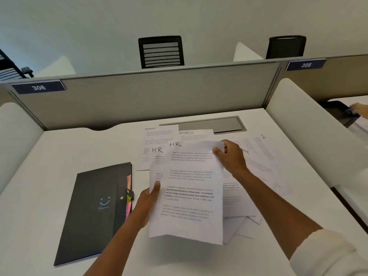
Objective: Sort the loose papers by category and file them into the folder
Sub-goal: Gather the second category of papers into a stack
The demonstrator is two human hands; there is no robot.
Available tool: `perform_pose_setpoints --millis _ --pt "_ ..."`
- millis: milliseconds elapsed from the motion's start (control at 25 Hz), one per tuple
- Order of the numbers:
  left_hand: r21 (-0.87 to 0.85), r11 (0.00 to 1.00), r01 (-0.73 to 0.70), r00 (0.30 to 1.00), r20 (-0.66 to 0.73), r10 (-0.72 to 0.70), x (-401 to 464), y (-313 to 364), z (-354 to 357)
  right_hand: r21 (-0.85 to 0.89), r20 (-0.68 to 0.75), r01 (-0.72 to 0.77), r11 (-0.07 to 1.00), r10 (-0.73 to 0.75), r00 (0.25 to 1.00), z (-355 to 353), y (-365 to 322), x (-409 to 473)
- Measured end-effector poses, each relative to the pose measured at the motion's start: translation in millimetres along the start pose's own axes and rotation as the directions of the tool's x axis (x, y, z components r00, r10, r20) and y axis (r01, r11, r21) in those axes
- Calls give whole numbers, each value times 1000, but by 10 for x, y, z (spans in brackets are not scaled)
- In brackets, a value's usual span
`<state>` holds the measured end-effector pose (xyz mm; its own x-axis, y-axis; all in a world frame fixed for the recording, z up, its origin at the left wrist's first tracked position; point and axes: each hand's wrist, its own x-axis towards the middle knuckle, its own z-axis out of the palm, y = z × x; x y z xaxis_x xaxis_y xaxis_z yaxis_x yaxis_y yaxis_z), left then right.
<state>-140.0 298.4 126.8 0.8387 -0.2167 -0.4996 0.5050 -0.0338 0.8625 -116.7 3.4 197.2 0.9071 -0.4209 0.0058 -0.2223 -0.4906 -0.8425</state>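
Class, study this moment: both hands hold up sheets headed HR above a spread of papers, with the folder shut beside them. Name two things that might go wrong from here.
1. The left hand and right hand hold two HR sheets only at their edges; one might slip into the loose papers below, where other HR sheets lie apart.
2. The ADMIN sheet and SPORTS sheet overlap, so categories may get mixed.

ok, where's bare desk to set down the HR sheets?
Free: far-left desk between folder and partition, and the near edge below the held HR sheets. Crowded: centre-right, where loose papers overlap, up to the ADMIN sheet.
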Motion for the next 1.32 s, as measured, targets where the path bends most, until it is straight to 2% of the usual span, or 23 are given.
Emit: perform_pose_setpoints --millis 280,360,440,520,600,680,880,1040,1120,1320 --pt "118 990 -77 992 105 65 -69 64 -6 65 -7 43 997 -42 999 209 -151 -56" --pt "114 988 -105 991 93 94 -71 64 -8 158 -12 10 987 -8 1000 206 -142 -108" --pt "98 988 -122 991 67 116 -82 64 -9 275 3 -96 956 99 995 169 -46 -209" --pt "94 983 -158 986 62 152 -108 81 -1 403 142 -237 884 195 970 133 104 -381" --pt "107 971 -214 976 67 208 -134 90 23 457 330 -295 839 148 932 120 257 -591" --pt "136 952 -275 961 64 268 -145 94 59 460 410 -259 849 56 910 127 317 -784" --pt "214 915 -341 940 58 337 -208 145 179 496 253 -124 860 -6 968 118 269 -978" --pt "255 894 -368 923 -14 384 -194 90 179 417 157 -35 908 -34 987 201 290 -1007" --pt "235 906 -354 925 -58 376 -167 23 167 394 138 -19 919 -39 990 273 312 -1032" --pt "243 906 -348 926 -63 372 -142 -139 182 291 151 31 956 -78 985 424 409 -1137"
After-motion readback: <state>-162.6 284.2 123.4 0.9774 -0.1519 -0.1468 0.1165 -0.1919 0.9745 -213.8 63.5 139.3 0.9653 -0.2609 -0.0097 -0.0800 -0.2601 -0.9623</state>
